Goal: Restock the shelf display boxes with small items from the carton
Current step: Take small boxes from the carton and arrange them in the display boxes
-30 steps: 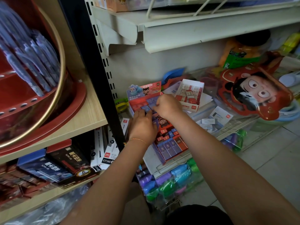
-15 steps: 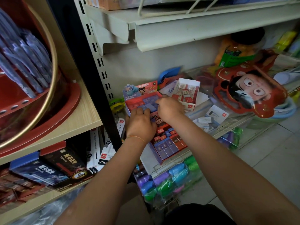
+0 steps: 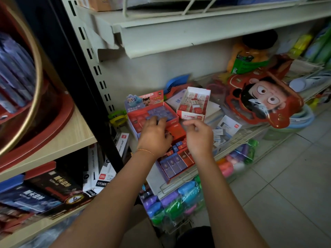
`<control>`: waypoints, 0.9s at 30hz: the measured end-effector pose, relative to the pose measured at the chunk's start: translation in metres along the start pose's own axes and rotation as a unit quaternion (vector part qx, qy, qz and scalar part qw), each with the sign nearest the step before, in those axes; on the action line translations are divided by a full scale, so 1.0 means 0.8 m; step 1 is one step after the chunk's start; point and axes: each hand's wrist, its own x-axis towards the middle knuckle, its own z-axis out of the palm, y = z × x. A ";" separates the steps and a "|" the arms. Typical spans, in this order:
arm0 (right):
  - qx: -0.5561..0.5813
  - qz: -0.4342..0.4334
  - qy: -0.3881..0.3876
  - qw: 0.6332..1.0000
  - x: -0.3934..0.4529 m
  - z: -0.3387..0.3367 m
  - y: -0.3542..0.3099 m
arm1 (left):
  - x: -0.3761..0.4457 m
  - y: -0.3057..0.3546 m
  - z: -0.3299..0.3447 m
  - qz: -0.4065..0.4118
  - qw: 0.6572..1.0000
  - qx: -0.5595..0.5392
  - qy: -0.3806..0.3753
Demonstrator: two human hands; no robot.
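Note:
A red display box [image 3: 133, 120] with a cartoon header card stands at the back of the lower shelf, with small blue items [image 3: 162, 111] in it. My left hand [image 3: 154, 138] lies over its front, fingertips spread on the blue items. In front of it sits a second red box [image 3: 176, 164] with rows of small blue and red packs. My right hand [image 3: 198, 138] hovers above that box, fingers loosely bent, and I see nothing in it. A white-and-red box of erasers [image 3: 194, 102] stands behind my right hand.
A red cartoon-face pack [image 3: 265, 101] and an orange jar [image 3: 250, 56] crowd the shelf on the right. A white shelf [image 3: 197, 29] hangs overhead. Bagged coloured items [image 3: 179, 199] lie under the wire rail. A wooden shelf [image 3: 71, 138] with a red stand is on the left, and there is tiled floor [image 3: 286, 185] on the right.
My right hand has pulled back from the rear box toward me and now hovers. My left hand stays on the blue items.

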 end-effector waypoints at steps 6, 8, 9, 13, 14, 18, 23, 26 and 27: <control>0.051 0.043 0.044 0.997 0.003 -0.011 -0.002 | 0.015 0.004 0.006 -0.089 0.992 0.085 -0.031; 0.055 0.052 0.053 0.996 0.004 -0.009 -0.003 | 0.017 0.010 0.015 -0.106 0.986 0.110 -0.067; 0.052 0.049 0.051 0.996 0.004 -0.006 -0.003 | 0.018 0.013 0.019 -0.104 0.984 0.118 -0.080; 0.046 0.046 0.047 0.997 0.008 0.000 -0.001 | 0.028 0.017 0.019 -0.083 0.986 0.115 -0.082; 0.046 0.047 0.048 0.997 0.009 0.000 -0.002 | 0.030 0.014 0.018 -0.072 0.989 0.114 -0.066; 0.053 0.055 0.047 0.996 0.014 -0.003 -0.003 | 0.041 0.002 0.011 -0.068 0.995 0.069 -0.038; 0.062 0.062 0.064 0.994 0.021 -0.002 -0.007 | 0.042 0.011 0.012 -0.035 0.988 0.144 -0.048; 0.060 0.061 0.060 0.995 0.022 0.002 -0.010 | 0.049 0.016 0.015 -0.062 0.986 0.151 -0.047; 0.060 0.062 0.060 0.994 0.022 0.004 -0.011 | 0.053 0.017 0.016 -0.068 0.985 0.147 -0.064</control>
